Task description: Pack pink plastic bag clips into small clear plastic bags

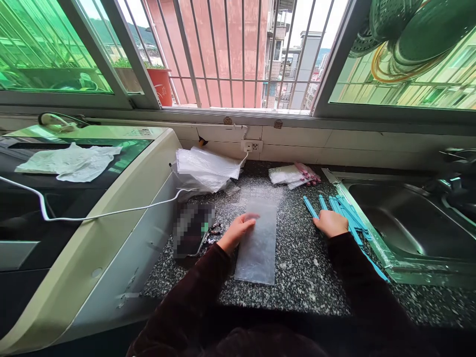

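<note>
My left hand (238, 232) is closed on the left edge of a clear plastic bag (256, 253), thumb on top. The bag lies upright in view on the speckled counter, and its far end blends into the glare. To the right, my right hand (331, 224) is closed over a pile of slim blue plastic sticks (353, 218). One blue stick (309, 206) pokes out by its thumb side and appears gripped; the fingertips are hidden. More sticks fan out behind and beneath this hand, toward the sink.
A stack of clear plastic bags (208, 168) lies at the back left, near a wall socket (252, 146). Filled bags with pink ends (295, 175) lie at the back. A blurred-out dark device (191, 230) sits left; a washing machine (122, 198) and sink (390, 218) flank the counter.
</note>
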Action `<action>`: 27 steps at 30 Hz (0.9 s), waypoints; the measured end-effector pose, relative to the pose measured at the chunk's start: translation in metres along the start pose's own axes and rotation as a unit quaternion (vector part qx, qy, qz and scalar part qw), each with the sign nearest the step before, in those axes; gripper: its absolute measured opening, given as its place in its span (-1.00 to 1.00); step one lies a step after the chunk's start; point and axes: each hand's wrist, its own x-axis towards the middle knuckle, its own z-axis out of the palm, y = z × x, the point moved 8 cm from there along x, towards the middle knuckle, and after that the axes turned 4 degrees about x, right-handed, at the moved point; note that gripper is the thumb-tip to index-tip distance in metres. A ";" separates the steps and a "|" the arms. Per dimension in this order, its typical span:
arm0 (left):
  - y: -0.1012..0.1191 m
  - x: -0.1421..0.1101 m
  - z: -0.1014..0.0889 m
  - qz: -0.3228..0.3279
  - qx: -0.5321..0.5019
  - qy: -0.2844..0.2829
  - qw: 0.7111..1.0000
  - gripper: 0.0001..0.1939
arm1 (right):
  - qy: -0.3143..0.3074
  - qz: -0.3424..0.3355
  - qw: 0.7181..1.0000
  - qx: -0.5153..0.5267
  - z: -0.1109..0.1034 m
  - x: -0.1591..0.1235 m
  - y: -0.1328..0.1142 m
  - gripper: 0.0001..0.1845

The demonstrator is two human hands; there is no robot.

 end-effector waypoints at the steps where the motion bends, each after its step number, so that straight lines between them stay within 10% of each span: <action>1: -0.001 0.000 -0.001 -0.003 -0.007 0.006 1.000 -0.49 | -0.023 0.015 1.000 -0.013 -0.002 -0.002 -0.002 -0.74; 15: -0.007 -0.001 0.005 -0.051 0.003 -0.008 0.999 -0.53 | 0.134 -0.261 0.951 0.101 -0.020 -0.058 -0.098 -0.75; 27: -0.012 0.001 0.011 -0.041 -0.002 -0.037 0.998 -0.83 | 0.143 -0.385 0.905 0.112 -0.010 -0.095 -0.137 -0.79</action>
